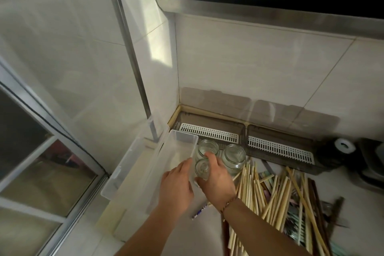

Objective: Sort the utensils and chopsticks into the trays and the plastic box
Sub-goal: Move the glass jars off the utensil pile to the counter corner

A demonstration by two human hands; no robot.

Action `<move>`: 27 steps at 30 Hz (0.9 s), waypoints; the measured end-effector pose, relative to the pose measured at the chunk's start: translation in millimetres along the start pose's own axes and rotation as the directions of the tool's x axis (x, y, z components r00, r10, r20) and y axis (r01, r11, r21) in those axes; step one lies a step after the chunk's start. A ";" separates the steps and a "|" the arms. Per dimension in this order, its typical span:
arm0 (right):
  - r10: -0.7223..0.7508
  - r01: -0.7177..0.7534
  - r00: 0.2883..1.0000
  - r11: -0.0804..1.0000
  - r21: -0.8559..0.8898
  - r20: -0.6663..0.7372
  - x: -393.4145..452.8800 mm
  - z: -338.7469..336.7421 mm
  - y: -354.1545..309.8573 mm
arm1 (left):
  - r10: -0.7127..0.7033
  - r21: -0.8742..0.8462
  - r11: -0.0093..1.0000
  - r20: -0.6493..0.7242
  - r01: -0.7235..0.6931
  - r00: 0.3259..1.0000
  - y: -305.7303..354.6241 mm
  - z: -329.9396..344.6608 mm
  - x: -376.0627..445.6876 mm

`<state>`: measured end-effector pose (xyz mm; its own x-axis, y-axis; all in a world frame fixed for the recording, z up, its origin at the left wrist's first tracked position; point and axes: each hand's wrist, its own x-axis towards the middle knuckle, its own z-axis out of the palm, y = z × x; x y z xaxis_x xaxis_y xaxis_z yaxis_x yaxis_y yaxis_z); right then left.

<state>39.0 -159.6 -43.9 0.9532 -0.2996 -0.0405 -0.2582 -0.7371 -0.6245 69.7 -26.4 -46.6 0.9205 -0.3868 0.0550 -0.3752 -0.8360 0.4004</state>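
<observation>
Chopsticks (276,199) lie unsorted, right; slatted trays (209,132) and plastic box (178,151) appear unfilled. My right hand (216,174) grips a jar (202,169); left hand (176,189) rests relaxed.

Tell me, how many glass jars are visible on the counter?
3: one behind the right hand, one to its right, one in its fingers. Others may be hidden.

The pile of chopsticks (276,199) runs off the bottom edge and is partly hidden under the right forearm (255,224), the small glass jar (202,169) is half covered by the right hand (218,174), and a dark object (372,162) is cut off at the right edge.
</observation>
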 end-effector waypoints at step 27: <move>0.174 -0.116 0.875 0.981 0.154 -0.451 -122.4 -200.1 97.3 | 0.437 -0.779 0.559 -0.016 -0.285 0.900 218.8 53.1 -16.6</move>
<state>-134.2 -315.9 56.3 0.7184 -0.6639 0.2077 -0.3395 -0.5952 -0.7283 -33.5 -223.6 -8.4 0.6660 -0.7065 0.2392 -0.3876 -0.0537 0.9203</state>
